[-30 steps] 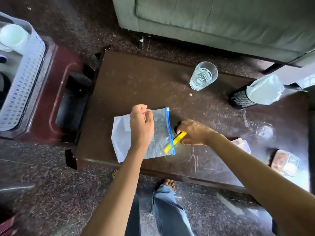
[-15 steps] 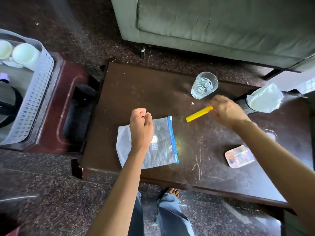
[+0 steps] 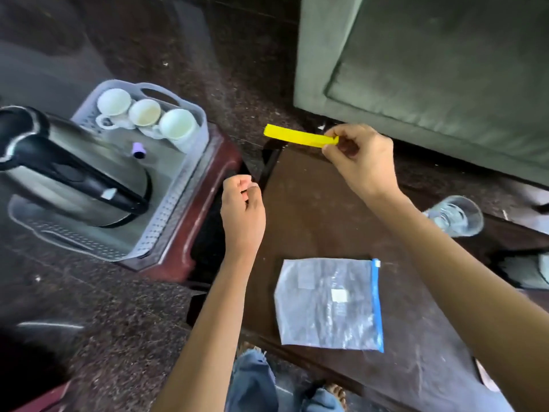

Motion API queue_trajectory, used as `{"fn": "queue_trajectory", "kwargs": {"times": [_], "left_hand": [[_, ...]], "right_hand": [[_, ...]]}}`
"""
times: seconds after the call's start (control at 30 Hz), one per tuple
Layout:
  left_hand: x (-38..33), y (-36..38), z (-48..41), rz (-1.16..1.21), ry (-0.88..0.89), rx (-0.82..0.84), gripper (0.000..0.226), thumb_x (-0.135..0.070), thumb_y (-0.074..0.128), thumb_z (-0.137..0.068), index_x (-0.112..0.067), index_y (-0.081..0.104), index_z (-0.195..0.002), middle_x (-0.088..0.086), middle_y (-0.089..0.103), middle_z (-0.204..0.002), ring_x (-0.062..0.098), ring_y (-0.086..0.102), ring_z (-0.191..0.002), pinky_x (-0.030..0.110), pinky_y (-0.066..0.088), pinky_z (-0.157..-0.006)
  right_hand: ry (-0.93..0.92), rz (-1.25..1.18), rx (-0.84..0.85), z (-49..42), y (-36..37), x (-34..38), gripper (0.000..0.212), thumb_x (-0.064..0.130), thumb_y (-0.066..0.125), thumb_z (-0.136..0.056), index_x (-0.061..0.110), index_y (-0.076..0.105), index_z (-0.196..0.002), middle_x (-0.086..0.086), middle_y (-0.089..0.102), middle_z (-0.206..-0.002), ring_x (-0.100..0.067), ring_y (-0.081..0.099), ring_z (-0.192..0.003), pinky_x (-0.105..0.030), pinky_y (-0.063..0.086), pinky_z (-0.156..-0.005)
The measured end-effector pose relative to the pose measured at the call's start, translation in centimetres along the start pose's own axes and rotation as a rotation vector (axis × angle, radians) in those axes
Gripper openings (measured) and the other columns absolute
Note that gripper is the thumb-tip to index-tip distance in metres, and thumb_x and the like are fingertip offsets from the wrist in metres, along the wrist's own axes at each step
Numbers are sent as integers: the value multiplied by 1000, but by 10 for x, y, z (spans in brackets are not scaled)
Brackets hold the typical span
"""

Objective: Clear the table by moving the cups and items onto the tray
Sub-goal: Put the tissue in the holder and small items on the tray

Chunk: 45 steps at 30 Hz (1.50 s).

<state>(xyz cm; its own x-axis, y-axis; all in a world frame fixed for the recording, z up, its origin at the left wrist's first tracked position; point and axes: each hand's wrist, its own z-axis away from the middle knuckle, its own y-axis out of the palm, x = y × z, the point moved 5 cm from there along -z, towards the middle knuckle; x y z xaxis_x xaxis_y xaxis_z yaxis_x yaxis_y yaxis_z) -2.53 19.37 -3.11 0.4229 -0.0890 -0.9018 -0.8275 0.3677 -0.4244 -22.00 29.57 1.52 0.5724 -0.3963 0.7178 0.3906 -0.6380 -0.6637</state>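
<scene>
My right hand (image 3: 361,160) pinches one end of a flat yellow strip (image 3: 297,135) and holds it in the air over the table's far left corner, pointing toward the tray. My left hand (image 3: 242,214) hovers with curled fingers and nothing in it at the left edge of the dark wooden table (image 3: 315,209). A clear zip bag (image 3: 328,304) with a blue seal lies flat on the table. The grey perforated tray (image 3: 175,197) at the left holds three white cups (image 3: 145,113), a steel kettle (image 3: 68,171) and a small purple item (image 3: 138,150). A drinking glass (image 3: 456,215) stands at the right.
The tray rests on a reddish-brown side stand (image 3: 205,233) with a dark gap between it and the table. A grey-green sofa (image 3: 430,72) runs along the far side. My legs and feet (image 3: 258,382) are below the table's near edge.
My right hand carried the yellow strip from beside the bag up and left toward the tray. My left hand let go of the bag and rose to the table's left edge. The view swung left.
</scene>
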Motion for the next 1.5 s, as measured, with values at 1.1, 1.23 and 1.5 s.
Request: {"fn": "queue_trajectory", "kwargs": {"times": [1.1, 1.23, 1.5], "left_hand": [[72, -93, -140, 104, -168, -226, 11, -7, 53, -89, -7, 52, -100, 13, 63, -95, 17, 58, -85, 20, 40, -66], [76, -92, -140, 83, -188, -222, 10, -11, 55, -89, -13, 51, -97, 11, 63, -94, 25, 58, -87, 25, 38, -66], [60, -94, -137, 74, -184, -210, 21, -6, 44, -92, -3, 51, -112, 16, 60, -113, 28, 56, -104, 36, 45, -89]], "right_hand": [[-728, 543, 563, -114, 389, 233, 27, 11, 40, -96, 4, 62, -109, -10, 45, -129, -33, 36, -123, -40, 28, -102], [-797, 563, 553, -109, 395, 235, 33, 9, 31, -98, 0, 61, -109, -13, 43, -132, -34, 37, -123, -43, 27, -98], [-722, 415, 485, -128, 342, 227, 22, 21, 57, -87, 14, 73, -100, -9, 49, -122, -31, 41, -116, -36, 37, -93]]}}
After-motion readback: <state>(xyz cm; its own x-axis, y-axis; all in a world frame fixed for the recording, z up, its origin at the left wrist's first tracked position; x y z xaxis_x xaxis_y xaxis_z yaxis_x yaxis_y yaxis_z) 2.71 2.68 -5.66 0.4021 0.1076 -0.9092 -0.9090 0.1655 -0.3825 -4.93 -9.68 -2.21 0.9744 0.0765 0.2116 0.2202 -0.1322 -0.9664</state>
